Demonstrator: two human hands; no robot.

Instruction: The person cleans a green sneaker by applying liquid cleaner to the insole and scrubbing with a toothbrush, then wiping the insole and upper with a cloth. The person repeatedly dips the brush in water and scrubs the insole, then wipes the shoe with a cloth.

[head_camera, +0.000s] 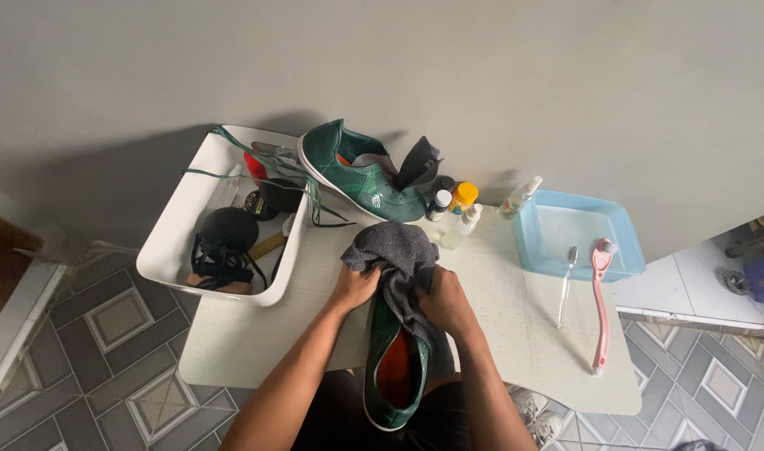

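A dark green shoe [392,376] with an orange insole lies lengthwise at the table's near edge, its toe wrapped in a grey cloth [394,250]. My left hand [355,286] grips the cloth on the shoe's left side. My right hand [447,301] presses the cloth against the shoe's right side. A second green shoe [357,174] stands at the back, tilted against the wall, with a dark cloth [419,163] tucked behind it.
A white tub [175,219] at the left holds brushes, tins and laces. Small bottles [457,209] stand behind the cloth. A blue basin [578,234] sits at the right, with a pink brush [599,305] and a toothbrush [566,288] leaning on it. Tiled floor surrounds the white table [524,334].
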